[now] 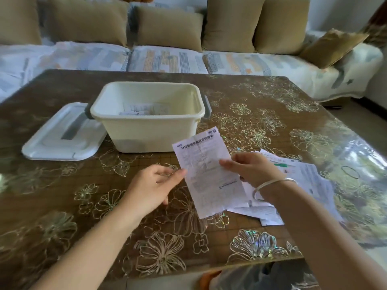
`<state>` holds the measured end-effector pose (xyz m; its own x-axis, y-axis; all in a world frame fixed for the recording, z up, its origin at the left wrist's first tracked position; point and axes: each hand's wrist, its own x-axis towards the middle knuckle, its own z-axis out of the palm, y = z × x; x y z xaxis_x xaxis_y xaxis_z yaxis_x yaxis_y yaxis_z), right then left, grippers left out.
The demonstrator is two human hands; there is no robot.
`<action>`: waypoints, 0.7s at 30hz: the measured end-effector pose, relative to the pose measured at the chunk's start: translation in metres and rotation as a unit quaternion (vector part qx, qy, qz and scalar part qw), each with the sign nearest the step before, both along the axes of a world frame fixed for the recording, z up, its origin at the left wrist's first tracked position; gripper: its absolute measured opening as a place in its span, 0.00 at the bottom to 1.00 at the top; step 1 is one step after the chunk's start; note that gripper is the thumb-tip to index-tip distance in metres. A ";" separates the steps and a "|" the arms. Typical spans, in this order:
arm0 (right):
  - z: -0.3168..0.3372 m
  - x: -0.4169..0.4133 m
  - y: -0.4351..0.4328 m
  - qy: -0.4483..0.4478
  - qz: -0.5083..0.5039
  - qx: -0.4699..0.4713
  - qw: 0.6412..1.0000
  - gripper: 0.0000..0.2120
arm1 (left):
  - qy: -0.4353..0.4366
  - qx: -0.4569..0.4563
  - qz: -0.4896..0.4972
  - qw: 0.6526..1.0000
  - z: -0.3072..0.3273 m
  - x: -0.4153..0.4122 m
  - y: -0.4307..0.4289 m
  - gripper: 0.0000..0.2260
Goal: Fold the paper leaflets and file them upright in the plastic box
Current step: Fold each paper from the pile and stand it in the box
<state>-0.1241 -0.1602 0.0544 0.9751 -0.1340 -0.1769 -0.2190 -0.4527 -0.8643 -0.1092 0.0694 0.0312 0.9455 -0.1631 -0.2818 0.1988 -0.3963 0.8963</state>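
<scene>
My right hand [251, 170] is pinching an unfolded leaflet [201, 160]. My left hand [155, 183] is hovering beside it, fingers loose, empty.

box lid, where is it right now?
Head view: the lid lies flat on the table, on the person's left, right beside the plastic box at its left handle.

Plastic box [150, 135]: one.
Lid [62, 139]: one.
Unfolded leaflet [206, 170]: one.
Loose leaflets [303, 174] in pile: several, overlapping; exact count not determinable.
Folded leaflets [142, 110] in box: at least two; the rest hidden behind the wall.
Hands: two, left hand [155, 185] and right hand [253, 170].
Bracelet [272, 182]: one.
Cushions [169, 28]: six in view.
Sofa [167, 59]: one.
Table [62, 206]: one.
</scene>
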 end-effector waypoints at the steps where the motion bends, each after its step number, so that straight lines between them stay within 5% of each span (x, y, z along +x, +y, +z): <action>1: -0.001 0.001 0.009 -0.006 -0.004 0.045 0.999 0.11 | 0.052 -0.059 -0.007 0.997 0.004 0.002 0.007 0.20; 4: -0.004 -0.001 0.032 -0.029 0.008 0.126 0.992 0.12 | 0.097 -0.185 -0.010 0.978 0.013 0.000 0.018 0.11; 7: -0.003 -0.003 0.051 -0.078 0.033 0.136 0.987 0.09 | 0.003 -0.173 0.032 0.984 0.013 -0.002 0.033 0.07; 13: -0.013 -0.007 0.066 -0.265 0.066 -0.038 0.961 0.08 | -0.210 -0.059 0.004 0.976 0.008 -0.014 0.061 0.06; 15: -0.029 -0.013 0.068 -0.317 0.067 -0.123 0.938 0.16 | -0.252 -0.002 -0.022 0.967 0.000 -0.021 0.066 0.06; 18: -0.052 -0.027 0.067 -0.275 0.090 -0.202 0.936 0.07 | -0.288 0.058 -0.051 0.955 -0.022 -0.031 0.074 0.13; 21: -0.066 -0.038 0.065 -0.231 0.111 -0.252 0.933 0.14 | -0.320 0.125 -0.041 0.938 -0.045 -0.037 0.078 0.17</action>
